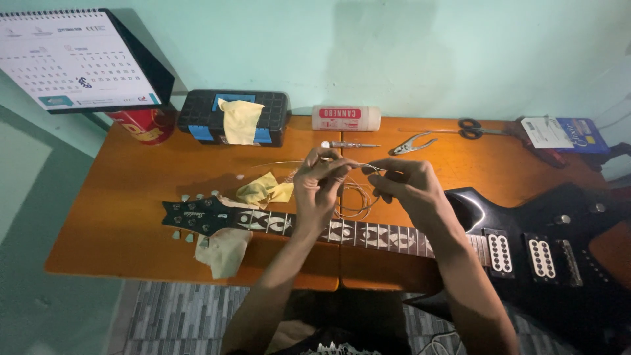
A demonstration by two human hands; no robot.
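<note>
Both your hands hold a coiled guitar string (351,197) above the black electric guitar (499,230) on the worktop (118,217): left hand (320,181) and right hand (404,184) each pinch the wire. No string looks fitted along the neck yet, so stringing seems barely begun.

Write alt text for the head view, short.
Two bare hands, left hand and right hand, hold a thin coiled guitar string above a black electric guitar lying across an orange table. Yellow cloths, pliers and scissors lie nearby.
</note>
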